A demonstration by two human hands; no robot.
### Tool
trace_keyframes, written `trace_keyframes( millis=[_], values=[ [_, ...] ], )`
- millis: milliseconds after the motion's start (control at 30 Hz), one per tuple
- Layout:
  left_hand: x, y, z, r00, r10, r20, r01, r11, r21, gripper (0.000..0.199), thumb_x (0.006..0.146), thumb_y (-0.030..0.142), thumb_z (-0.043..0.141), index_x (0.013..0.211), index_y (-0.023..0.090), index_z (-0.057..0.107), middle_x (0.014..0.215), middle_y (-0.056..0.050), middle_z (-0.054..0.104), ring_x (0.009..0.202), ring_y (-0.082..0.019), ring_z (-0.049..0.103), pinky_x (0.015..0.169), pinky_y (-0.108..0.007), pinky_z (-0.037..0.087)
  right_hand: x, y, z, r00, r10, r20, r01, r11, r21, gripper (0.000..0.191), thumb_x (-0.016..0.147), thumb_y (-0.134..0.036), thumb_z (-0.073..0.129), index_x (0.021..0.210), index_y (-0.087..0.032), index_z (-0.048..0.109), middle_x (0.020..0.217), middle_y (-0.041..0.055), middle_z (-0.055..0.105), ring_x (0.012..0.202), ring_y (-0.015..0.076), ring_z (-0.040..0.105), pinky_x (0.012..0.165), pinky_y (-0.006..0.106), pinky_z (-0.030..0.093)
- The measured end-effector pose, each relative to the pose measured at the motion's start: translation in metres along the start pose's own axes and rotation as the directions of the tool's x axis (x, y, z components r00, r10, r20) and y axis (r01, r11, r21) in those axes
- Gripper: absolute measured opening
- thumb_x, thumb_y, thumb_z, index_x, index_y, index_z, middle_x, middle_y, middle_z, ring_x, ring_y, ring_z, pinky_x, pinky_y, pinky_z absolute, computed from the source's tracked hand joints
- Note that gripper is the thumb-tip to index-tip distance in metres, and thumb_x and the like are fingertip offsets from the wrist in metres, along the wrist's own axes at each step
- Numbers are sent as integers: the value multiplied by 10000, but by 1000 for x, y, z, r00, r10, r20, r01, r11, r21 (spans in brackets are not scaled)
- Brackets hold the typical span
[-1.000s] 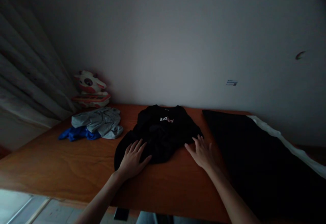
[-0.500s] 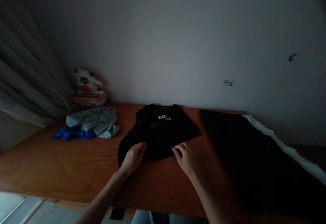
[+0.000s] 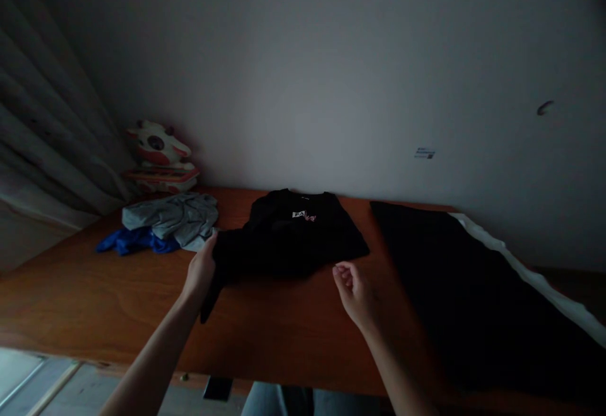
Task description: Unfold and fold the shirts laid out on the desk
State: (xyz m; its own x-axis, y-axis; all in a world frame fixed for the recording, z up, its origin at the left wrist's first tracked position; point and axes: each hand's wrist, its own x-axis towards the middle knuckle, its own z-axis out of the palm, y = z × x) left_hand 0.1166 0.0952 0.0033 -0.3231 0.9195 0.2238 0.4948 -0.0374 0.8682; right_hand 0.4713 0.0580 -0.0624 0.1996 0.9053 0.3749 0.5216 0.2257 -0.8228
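A black T-shirt [image 3: 307, 239] lies on the wooden table, its neckline toward the wall and a small white and pink print on its chest. My left hand [image 3: 202, 267] is closed on the shirt's left side and pulls that cloth outward, with a dark end hanging below the fingers. Just below the shirt's lower right edge is my right hand [image 3: 353, 290]. Its fingers are curled in, with no cloth visible between them, and it looks apart from the shirt.
At the left lie a crumpled grey garment [image 3: 170, 217] and a blue cloth [image 3: 132, 240]. Behind them a toy cow keyboard [image 3: 161, 154] stands near the curtain [image 3: 52, 132]. A large black cloth [image 3: 473, 302] with a white edge covers the table's right side. The wall [image 3: 303, 75] borders the back.
My left hand has moved left and up, drawing the shirt's lower left part outward. My right hand has come off the hem and shifted slightly right, its fingers curling.
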Motion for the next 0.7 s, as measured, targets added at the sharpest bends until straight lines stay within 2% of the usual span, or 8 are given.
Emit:
trace_keyframes(
  millis=[67,133,200,233,333,400,533,700],
  values=[
    [-16,18,6,959,20,283,-17,1000,-11,469,887,584,535,1068,230,784,949,-45,789,1022,-312,719,910,-395,566,1,1,-2,999,44,4,-44,999,9,508,916,-692,484,971,-216,652,890,99,731,787,225,675,695,318,528],
    [-32,31,12,744,116,658,-139,990,-17,426,845,580,631,1019,228,794,952,-39,795,944,-283,732,870,-356,566,1,3,-5,998,68,7,-68,998,-1,550,901,-735,464,955,-221,653,860,94,732,764,229,678,690,321,528],
    [-40,32,12,563,193,804,-265,963,-45,402,825,572,680,1012,231,782,1026,-42,795,966,-260,728,882,-326,552,0,4,-5,997,72,17,-71,997,-25,577,893,-762,445,905,-225,656,784,77,714,707,224,662,665,320,520],
    [-40,27,11,571,217,792,-299,953,-45,401,853,579,649,1015,232,769,1070,-47,789,998,-252,723,897,-317,544,-1,5,-5,998,65,28,-64,997,-37,577,894,-762,447,883,-225,658,752,70,703,684,219,651,657,320,516],
    [-25,-5,3,792,241,560,-331,941,64,448,968,581,444,1013,229,718,1092,-67,774,1021,-237,716,912,-323,537,-3,8,-1,998,23,64,-20,999,-49,537,902,-723,491,881,-218,673,736,63,692,675,211,639,659,316,513],
    [-11,-32,-1,873,274,404,-375,906,195,440,975,573,411,970,231,687,1038,-80,769,983,-247,720,913,-354,542,0,11,4,998,-10,59,12,999,-37,487,921,-673,510,915,-215,674,766,64,696,692,205,641,665,312,515],
    [7,-67,-1,847,406,343,-509,805,304,373,915,573,500,850,233,641,1103,-116,751,1012,-285,712,939,-423,550,24,14,22,991,-130,-23,129,991,-28,359,953,-550,518,956,-215,648,860,72,695,718,192,625,664,305,515],
    [8,-68,-1,822,415,391,-537,794,286,315,931,515,511,895,234,649,1151,-107,743,1048,-273,707,962,-425,549,77,0,52,960,-280,7,277,947,-161,301,930,-395,564,1151,-199,623,1065,106,700,793,204,623,807,363,537]
  ],
)
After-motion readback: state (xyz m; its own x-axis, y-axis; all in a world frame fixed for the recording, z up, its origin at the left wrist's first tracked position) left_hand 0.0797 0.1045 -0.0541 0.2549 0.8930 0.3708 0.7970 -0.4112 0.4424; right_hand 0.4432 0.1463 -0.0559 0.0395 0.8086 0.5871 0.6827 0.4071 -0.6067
